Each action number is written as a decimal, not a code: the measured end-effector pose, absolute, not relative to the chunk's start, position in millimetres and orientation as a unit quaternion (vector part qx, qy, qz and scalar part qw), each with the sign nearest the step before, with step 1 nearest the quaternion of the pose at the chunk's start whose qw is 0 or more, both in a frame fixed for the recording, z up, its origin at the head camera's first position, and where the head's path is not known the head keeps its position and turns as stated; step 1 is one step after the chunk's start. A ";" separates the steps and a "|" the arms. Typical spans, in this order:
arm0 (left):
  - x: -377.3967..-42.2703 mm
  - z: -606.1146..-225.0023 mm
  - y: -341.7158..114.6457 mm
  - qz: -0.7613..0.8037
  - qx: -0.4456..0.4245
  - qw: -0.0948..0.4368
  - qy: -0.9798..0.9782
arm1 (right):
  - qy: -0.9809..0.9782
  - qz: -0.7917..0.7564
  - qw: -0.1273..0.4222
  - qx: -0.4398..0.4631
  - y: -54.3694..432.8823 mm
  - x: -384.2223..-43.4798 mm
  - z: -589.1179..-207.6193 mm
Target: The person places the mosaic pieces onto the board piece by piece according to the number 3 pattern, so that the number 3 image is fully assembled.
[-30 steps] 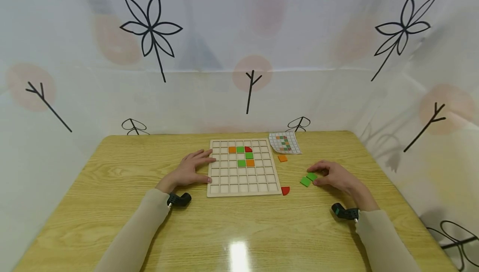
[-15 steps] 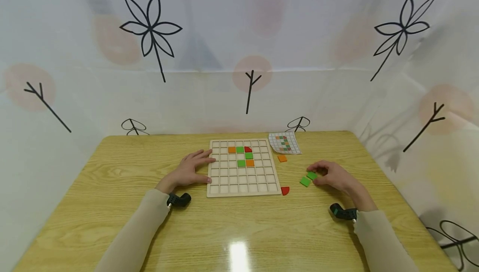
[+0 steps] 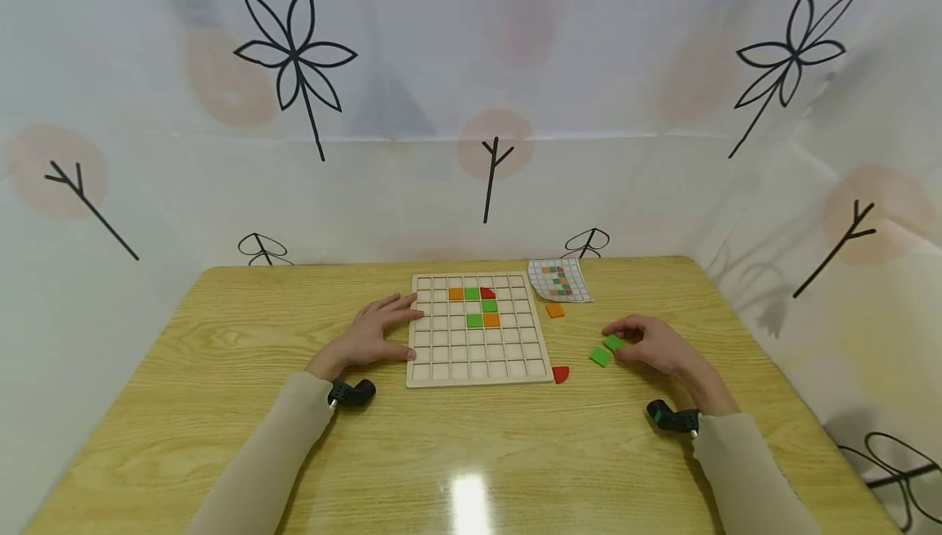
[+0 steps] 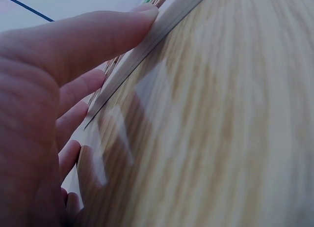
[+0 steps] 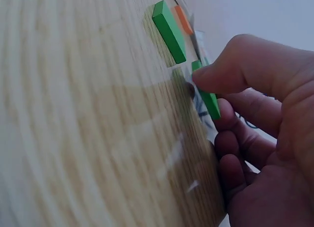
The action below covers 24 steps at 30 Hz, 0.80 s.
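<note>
My left hand (image 3: 365,336) rests at the left edge of a wooden grid board (image 3: 434,353), its fingers spread and fairly straight, thumb touching the rim. Orange, green and red tiles fill several cells in the board's upper middle. To the right of the board, my right hand (image 3: 657,345) pinches a square green tile (image 3: 613,343) between thumb and fingers. In the right wrist view that green tile (image 5: 212,105) looks slightly raised from the table. A second green tile (image 3: 600,357) lies just beside it on the wood.
An orange piece (image 3: 555,311) lies below a printed pattern sheet (image 3: 577,270) at the back right. A red quarter-round piece (image 3: 561,375) sits by the board's lower right corner. White cloth (image 3: 412,200) stands behind the wooden table (image 3: 368,461).
The green tile in my right hand has risen slightly, and the gap to the other green tile has widened. My left hand stays in place on the board's edge.
</note>
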<state>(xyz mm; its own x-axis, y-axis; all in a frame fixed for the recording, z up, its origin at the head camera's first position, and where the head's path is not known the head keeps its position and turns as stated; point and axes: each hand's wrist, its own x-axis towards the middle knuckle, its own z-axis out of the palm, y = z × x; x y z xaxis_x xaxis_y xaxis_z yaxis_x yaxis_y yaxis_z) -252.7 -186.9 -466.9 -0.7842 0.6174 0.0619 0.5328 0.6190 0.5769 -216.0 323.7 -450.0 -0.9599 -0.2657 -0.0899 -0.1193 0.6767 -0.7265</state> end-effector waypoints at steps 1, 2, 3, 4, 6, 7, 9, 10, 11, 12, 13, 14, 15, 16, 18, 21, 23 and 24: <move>-252.7 -466.8 -186.9 0.294 0.321 0.071 0.897 | 0.912 -0.386 0.093 -0.104 323.6 -216.1 -450.1; -252.7 -466.7 -187.0 0.295 0.321 0.071 0.897 | 0.913 -0.385 0.091 -0.100 323.5 -216.2 -450.2; -252.6 -466.7 -187.0 0.296 0.322 0.070 0.897 | 0.914 -0.384 0.089 -0.097 323.2 -216.2 -450.3; -252.5 -466.7 -187.0 0.296 0.322 0.069 0.896 | 0.914 -0.384 0.088 -0.093 323.0 -216.2 -450.3; -252.4 -466.4 -187.1 0.297 0.322 0.070 0.896 | 0.916 -0.381 0.086 -0.090 323.1 -216.3 -450.2; -252.5 -466.4 -187.1 0.297 0.323 0.070 0.896 | 0.916 -0.382 0.086 -0.088 323.1 -216.2 -450.1; -252.5 -466.5 -187.1 0.300 0.324 0.070 0.894 | 0.915 -0.385 0.085 -0.083 322.8 -215.7 -449.4; -252.7 -466.4 -187.2 0.301 0.324 0.071 0.894 | 0.916 -0.385 0.084 -0.081 323.0 -215.5 -449.4; -252.8 -466.3 -187.2 0.301 0.325 0.072 0.894 | 0.916 -0.385 0.082 -0.084 322.8 -215.2 -449.0; -252.9 -466.6 -187.2 0.302 0.326 0.071 0.893 | 0.916 -0.383 0.080 -0.087 322.7 -214.9 -448.4; -253.0 -466.7 -187.1 0.304 0.326 0.071 0.892 | 0.917 -0.382 0.077 -0.084 322.5 -214.8 -448.3; -252.9 -466.6 -187.0 0.304 0.328 0.071 0.892 | 0.918 -0.381 0.073 -0.087 322.0 -214.8 -447.7; -252.8 -466.5 -186.8 0.305 0.328 0.072 0.891 | 0.919 -0.379 0.070 -0.086 321.4 -214.9 -447.1; -252.7 -466.4 -186.8 0.305 0.327 0.072 0.892 | 0.919 -0.378 0.067 -0.089 320.9 -215.1 -446.5; -252.3 -465.9 -186.7 0.305 0.326 0.073 0.892 | 0.921 -0.374 0.060 -0.091 319.2 -215.5 -444.7; -251.9 -465.2 -187.0 0.306 0.324 0.072 0.892 | 0.925 -0.365 0.053 -0.095 315.0 -216.1 -441.0; -252.3 -465.6 -187.3 0.304 0.324 0.072 0.893 | 0.928 -0.356 0.046 -0.103 311.0 -216.6 -438.5; -252.4 -465.8 -187.5 0.303 0.324 0.073 0.893 | 0.929 -0.352 0.044 -0.108 308.6 -216.9 -437.1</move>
<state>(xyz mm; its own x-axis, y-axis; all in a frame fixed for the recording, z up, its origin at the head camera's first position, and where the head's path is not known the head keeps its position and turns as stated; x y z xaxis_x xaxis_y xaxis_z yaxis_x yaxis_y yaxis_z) -252.4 -187.5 -465.8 -0.7799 0.6224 0.0662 0.5342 0.6068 0.5885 -216.9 308.6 -437.1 -0.9731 -0.2304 -0.0053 -0.1691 0.7295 -0.6627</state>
